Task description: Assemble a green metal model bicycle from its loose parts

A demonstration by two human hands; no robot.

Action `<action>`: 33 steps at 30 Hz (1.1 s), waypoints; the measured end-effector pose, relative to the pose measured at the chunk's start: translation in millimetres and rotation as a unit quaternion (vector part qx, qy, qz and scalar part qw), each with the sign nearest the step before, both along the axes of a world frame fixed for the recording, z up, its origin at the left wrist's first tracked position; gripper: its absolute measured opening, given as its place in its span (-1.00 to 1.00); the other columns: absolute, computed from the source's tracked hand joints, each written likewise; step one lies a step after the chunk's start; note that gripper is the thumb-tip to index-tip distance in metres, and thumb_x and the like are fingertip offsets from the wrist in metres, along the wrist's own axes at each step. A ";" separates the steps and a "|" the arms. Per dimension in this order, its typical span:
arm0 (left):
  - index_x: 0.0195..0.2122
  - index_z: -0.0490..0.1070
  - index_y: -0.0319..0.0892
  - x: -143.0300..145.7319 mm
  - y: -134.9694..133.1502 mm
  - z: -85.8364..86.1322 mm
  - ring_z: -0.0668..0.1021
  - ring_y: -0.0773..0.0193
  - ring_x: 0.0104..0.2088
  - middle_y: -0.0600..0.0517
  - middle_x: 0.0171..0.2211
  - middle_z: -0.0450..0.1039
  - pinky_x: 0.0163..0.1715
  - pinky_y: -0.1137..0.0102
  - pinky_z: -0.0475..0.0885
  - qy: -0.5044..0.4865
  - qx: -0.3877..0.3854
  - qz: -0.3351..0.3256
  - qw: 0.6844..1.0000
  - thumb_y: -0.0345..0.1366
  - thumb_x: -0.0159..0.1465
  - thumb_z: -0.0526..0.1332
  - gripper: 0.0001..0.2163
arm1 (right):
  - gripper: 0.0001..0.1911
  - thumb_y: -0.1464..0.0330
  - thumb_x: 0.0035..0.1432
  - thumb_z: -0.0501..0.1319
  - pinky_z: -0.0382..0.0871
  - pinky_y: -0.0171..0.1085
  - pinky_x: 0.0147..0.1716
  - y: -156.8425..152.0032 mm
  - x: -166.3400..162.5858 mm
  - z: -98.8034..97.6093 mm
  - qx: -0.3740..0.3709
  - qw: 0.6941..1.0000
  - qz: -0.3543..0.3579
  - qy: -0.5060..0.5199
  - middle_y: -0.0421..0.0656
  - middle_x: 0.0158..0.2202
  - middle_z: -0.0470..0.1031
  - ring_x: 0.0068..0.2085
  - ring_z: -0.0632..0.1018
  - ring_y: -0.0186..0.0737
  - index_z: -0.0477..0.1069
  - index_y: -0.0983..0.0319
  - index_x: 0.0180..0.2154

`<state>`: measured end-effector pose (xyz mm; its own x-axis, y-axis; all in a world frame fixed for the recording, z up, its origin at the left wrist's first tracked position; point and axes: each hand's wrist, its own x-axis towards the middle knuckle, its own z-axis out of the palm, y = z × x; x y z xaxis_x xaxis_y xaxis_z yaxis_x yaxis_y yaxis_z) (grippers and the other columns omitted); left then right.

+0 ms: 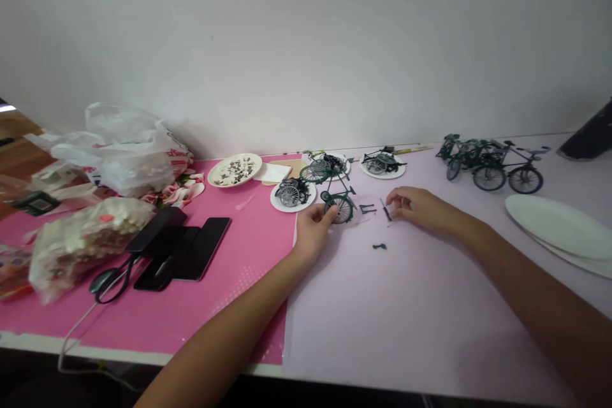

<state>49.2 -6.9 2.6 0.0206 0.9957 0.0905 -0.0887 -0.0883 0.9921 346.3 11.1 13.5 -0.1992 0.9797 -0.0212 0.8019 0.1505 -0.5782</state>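
Observation:
My left hand [313, 226] pinches the rear wheel of a small green model bicycle [338, 201] that stands half-built on the pale lilac mat [406, 306]. A little to the right, my right hand [415, 206] rests on the mat with its fingers closed on a thin dark rod-like part [386, 211]. Between the hands lies a small dark bracket part [367, 208]. A tiny dark piece [379, 247] lies nearer to me.
White plates with wheels and frame parts [292, 194] [382, 163] sit behind, plus a bowl of small pieces [234, 170]. Finished green bicycles [492, 162] stand at the back right, empty plates [559, 223] at right. Phones [184, 245], scissors [112, 280] and plastic bags [119, 153] are on the pink mat.

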 end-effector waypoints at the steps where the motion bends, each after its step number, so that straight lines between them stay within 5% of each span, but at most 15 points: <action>1: -0.41 0.59 -0.25 0.0 -0.1 -0.1 0.61 0.21 -0.39 -0.07 -0.43 0.63 -0.29 0.36 0.45 0.001 0.001 -0.001 1.000 0.00 0.11 0.47 -0.64 | -0.64 0.06 0.14 0.31 0.37 -0.18 -0.27 -0.9 -3.2 0.3 0.008 1.000 -0.001 -0.005 -0.14 -0.23 0.54 -0.23 0.53 -0.07 0.55 0.05 -0.07; 14: -0.41 0.58 -0.25 -0.1 -0.8 0.3 0.60 0.21 -0.40 -0.06 -0.44 0.62 -0.33 0.38 0.43 0.011 0.005 -0.003 1.000 0.02 0.12 0.46 -0.63 | -0.62 0.08 0.19 0.27 0.40 -0.13 -0.14 -0.6 -7.4 -4.3 0.005 0.999 0.043 -0.006 -0.12 -0.21 0.51 -0.17 0.55 -0.03 0.57 0.06 -0.01; 21: -0.42 0.59 -0.25 0.0 -1.9 1.6 0.58 0.23 -0.41 -0.05 -0.45 0.61 -0.34 0.39 0.41 0.006 0.006 -0.003 1.000 0.02 0.10 0.47 -0.62 | -0.67 0.12 0.08 0.35 0.40 -0.07 -0.02 -5.7 -17.9 0.0 0.077 0.997 0.020 -0.004 -0.08 0.00 0.51 0.01 0.53 0.07 0.58 0.06 -0.12; 27: -0.43 0.59 -0.26 0.3 -3.0 4.0 0.58 0.24 -0.41 -0.06 -0.45 0.61 -0.33 0.40 0.41 0.015 0.007 -0.003 1.000 0.01 0.12 0.46 -0.64 | -0.78 0.14 0.17 0.30 0.39 -0.17 -0.26 -16.9 -34.0 7.5 0.036 0.997 0.004 0.061 -0.11 -0.20 0.63 -0.27 0.54 -0.10 0.59 0.11 -0.23; 33: -0.37 0.64 -0.27 0.3 -5.4 4.8 0.55 0.24 -0.38 -0.06 -0.41 0.62 -0.31 0.39 0.41 0.005 0.017 0.006 1.000 -0.02 0.13 0.47 -0.65 | -0.54 -0.02 -0.01 0.46 0.43 -0.19 -0.38 -24.5 -53.9 8.8 0.088 0.965 -0.087 0.233 -0.07 -0.25 0.65 -0.36 0.54 -0.15 0.58 0.18 -0.22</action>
<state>49.5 -12.3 7.4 0.0097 0.9921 0.1249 -0.0773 -0.1238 0.9893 292.5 -13.5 22.2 0.0216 0.9794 0.2006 0.4838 0.1654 -0.8594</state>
